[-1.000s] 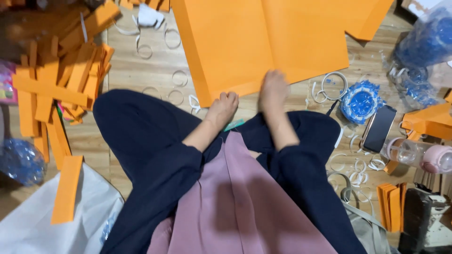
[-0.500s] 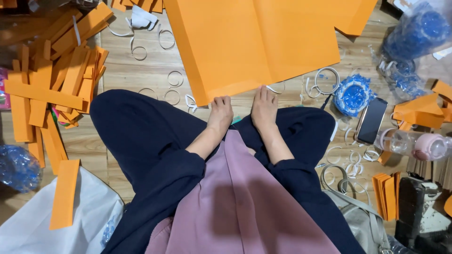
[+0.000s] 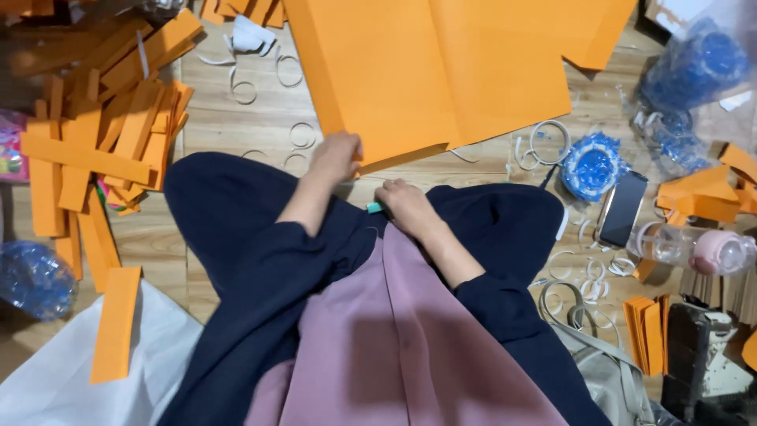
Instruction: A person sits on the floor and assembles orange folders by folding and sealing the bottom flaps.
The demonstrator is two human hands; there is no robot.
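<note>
Left hand (image 3: 337, 155) reaching forward, fingers curled in a pinch. Right hand (image 3: 404, 202) drawn in near the lap, loosely closed, both forearms bare.

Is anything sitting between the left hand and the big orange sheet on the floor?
Nothing visible does. The left hand is already at the near edge of the large orange sheet, seemingly touching it. The right hand rests nearer the lap beside a small teal object; only bare wooden floor separates it from the sheet.

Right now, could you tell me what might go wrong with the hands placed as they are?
The left hand grips only the near corner of the large orange sheet, so it might crease or tear. The right hand rests on a small teal object, possibly a cutter. The phone lies amid scraps.
</note>
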